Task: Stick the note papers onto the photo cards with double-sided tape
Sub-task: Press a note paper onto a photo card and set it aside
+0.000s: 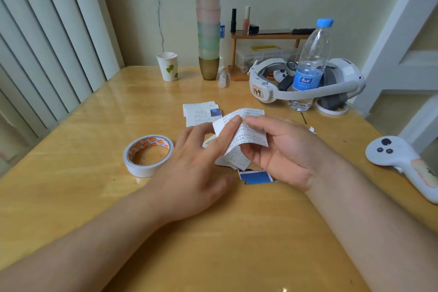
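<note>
Item: left hand point(201, 168). Fingers loosely extended, forefinger laid straight against the face of the note paper point(239, 135); pressing, not pinching.

Item: right hand point(284, 149). Its grip is clamped on the note paper, thumb on the printed face, fingers curled behind. The sheet is held off the table point(71, 208), bowed and creased in the middle.

Item: photo card point(257, 176), blue. Flat on the table directly beneath the right grip, mostly hidden by the palm. More cut paper lies under the held sheet; how many pieces cannot be told.

Item: tape roll point(148, 155), double-sided. Flat on the table to the left of the left hand, near it but apart. No free end visible.

Item: printed slips point(201, 112). Small overlapping pile just beyond both hands.

Item: water bottle point(310, 64), upright, beyond and right of the right grip, standing inside the loop of a white headset point(308, 83). White controller point(403, 163) well right of the right grip.

Hazards, judged:
- The bowed sheet may crease for good or tear under the forefinger's pressure.
- If adhesive is already on it, which cannot be seen, folds could stick to each other or to a fingertip.
- A blind lowering may seat the paper crooked on the half-hidden card, or catch loose scraps.
- A wide reach rightward could topple the bottle.
</note>
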Demonstrator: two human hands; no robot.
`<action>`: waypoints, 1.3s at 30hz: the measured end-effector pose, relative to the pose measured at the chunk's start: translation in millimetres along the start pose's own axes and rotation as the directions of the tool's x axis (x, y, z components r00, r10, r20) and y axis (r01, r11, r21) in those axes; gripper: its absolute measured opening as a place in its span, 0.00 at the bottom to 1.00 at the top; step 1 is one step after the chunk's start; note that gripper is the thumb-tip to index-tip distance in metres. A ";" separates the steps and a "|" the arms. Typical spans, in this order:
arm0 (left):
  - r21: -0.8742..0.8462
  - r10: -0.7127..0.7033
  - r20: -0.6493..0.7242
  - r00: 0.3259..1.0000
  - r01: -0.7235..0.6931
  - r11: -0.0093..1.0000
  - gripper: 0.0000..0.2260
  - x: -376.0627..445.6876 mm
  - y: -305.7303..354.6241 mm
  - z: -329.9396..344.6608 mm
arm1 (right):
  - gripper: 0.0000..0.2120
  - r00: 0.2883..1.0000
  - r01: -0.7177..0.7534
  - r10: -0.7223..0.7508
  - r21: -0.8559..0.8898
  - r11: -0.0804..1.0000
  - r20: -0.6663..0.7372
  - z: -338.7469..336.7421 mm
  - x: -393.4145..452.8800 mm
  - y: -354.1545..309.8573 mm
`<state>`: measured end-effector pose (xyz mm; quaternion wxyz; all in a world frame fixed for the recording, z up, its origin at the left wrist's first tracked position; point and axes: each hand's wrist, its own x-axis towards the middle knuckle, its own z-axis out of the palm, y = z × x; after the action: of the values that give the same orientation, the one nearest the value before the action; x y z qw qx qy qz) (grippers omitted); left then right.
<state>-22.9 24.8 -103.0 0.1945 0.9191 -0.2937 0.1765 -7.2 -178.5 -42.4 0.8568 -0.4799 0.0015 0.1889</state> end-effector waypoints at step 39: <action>-0.190 0.035 -0.198 0.980 -0.073 0.979 0.51 2.9 12.5 3.7 | 0.23 0.992 -0.110 0.088 0.271 0.956 0.093 17.2 -0.9 14.9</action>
<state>-27.5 12.3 -101.7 0.3070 0.8655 -0.3143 0.2407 -15.9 -157.7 -45.2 0.9040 -0.3474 0.0176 0.2485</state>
